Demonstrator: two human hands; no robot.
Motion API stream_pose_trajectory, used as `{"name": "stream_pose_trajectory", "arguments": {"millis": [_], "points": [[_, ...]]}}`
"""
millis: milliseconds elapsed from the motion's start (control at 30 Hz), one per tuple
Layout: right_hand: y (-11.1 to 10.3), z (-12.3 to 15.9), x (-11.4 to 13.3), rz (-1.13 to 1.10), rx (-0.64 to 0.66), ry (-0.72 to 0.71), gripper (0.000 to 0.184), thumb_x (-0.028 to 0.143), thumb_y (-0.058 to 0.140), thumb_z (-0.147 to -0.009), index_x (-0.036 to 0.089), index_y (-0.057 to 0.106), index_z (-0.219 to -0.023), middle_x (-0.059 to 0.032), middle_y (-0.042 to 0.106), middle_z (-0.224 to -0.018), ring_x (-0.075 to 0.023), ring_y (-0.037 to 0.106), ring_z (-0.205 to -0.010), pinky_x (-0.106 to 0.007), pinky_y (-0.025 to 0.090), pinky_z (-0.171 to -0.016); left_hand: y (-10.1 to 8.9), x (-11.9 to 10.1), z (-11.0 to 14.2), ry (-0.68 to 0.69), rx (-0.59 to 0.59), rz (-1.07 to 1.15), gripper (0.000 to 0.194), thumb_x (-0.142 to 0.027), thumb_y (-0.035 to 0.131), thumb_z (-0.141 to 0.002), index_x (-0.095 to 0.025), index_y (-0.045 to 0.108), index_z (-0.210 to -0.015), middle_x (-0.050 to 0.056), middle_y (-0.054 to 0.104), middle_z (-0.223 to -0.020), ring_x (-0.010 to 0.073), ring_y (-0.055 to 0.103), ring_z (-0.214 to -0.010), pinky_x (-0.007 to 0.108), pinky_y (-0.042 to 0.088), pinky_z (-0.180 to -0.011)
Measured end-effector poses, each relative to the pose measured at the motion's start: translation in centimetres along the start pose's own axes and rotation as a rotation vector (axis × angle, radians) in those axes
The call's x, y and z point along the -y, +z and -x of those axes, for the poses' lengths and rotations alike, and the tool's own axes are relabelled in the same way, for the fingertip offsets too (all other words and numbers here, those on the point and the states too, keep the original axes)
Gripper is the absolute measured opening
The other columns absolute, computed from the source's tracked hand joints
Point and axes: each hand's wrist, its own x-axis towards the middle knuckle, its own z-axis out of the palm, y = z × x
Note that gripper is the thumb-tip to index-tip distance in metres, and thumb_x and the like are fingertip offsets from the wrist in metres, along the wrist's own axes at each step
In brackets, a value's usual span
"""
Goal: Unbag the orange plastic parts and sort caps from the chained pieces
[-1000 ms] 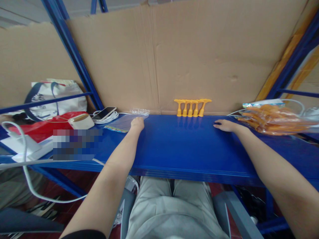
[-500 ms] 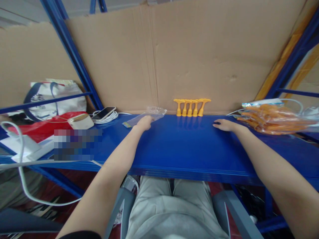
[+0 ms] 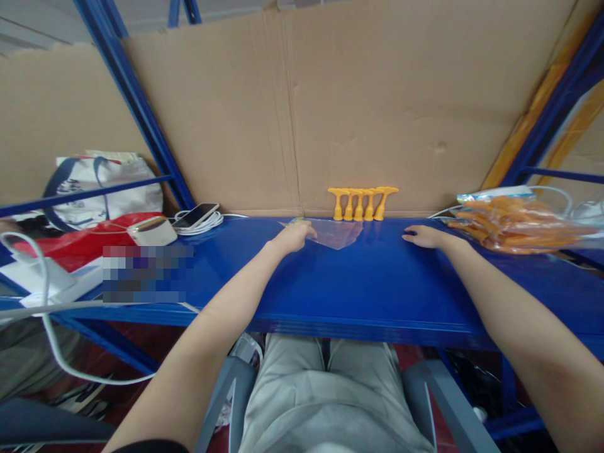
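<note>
I've got the left hand (image 3: pixel 296 237) closed on a clear plastic bag (image 3: pixel 337 235), film spread to its right; I'd slide it low, clear of the yellow T-shaped pieces (image 3: pixel 359 206) beyond. Right hand (image 3: pixel 423 237): fingers apart, nothing held; I'd flatten loose film with it.

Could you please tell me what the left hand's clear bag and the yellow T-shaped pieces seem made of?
Clear bag: probably thin, glossy plastic film, since blue shows through. Yellow T-shaped pieces: likely smooth moulded plastic, given even colour and matching shapes.
</note>
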Motion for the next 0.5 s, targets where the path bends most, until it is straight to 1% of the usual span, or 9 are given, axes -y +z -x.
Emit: {"name": "stream_pose_trajectory", "arguments": {"millis": [200,333,400,500], "points": [[0.2,-0.2,-0.3,-0.021,-0.026,-0.008,0.054,0.040,0.048,-0.091,0.014,0.064,-0.136,-0.0139,0.063,-0.139,-0.0312,0.056,-0.133,-0.046,0.042,-0.114,0.5,0.9,0.0,-0.084,0.042,0.000,0.052,0.007,0.050,-0.071,-0.019,0.078,-0.106,0.007,0.073,-0.098,0.0198,0.068,-0.098,0.029,0.052,-0.090],[0.0,-0.1,0.2,-0.018,-0.040,0.008,0.054,0.038,0.049,-0.091,0.012,0.063,-0.136,-0.0149,0.062,-0.140,-0.0309,0.057,-0.132,-0.043,0.042,-0.114,0.7,1.2,-0.1,-0.104,0.041,-0.020,0.052,0.006,0.049,-0.072,-0.019,0.077,-0.108,0.007,0.074,-0.101,0.0187,0.068,-0.101,0.028,0.052,-0.092],[-0.2,-0.2,0.8,-0.031,-0.083,0.006,0.055,0.035,0.051,-0.090,0.012,0.061,-0.139,-0.0146,0.061,-0.141,-0.0308,0.057,-0.131,-0.043,0.042,-0.114,0.9,1.3,-0.2,-0.108,0.027,-0.024,0.051,0.006,0.049,-0.073,-0.019,0.077,-0.108,0.006,0.074,-0.103,0.0178,0.068,-0.102,0.027,0.052,-0.093],[-0.5,-0.9,1.9,-0.045,-0.168,-0.036,0.055,0.033,0.052,-0.090,0.015,0.059,-0.141,-0.0122,0.061,-0.142,-0.0307,0.056,-0.133,-0.043,0.040,-0.116,1.2,1.3,-0.3,-0.112,0.023,-0.028,0.049,0.004,0.050,-0.074,-0.020,0.077,-0.108,0.006,0.074,-0.107,0.0169,0.068,-0.104,0.025,0.051,-0.096]]}}
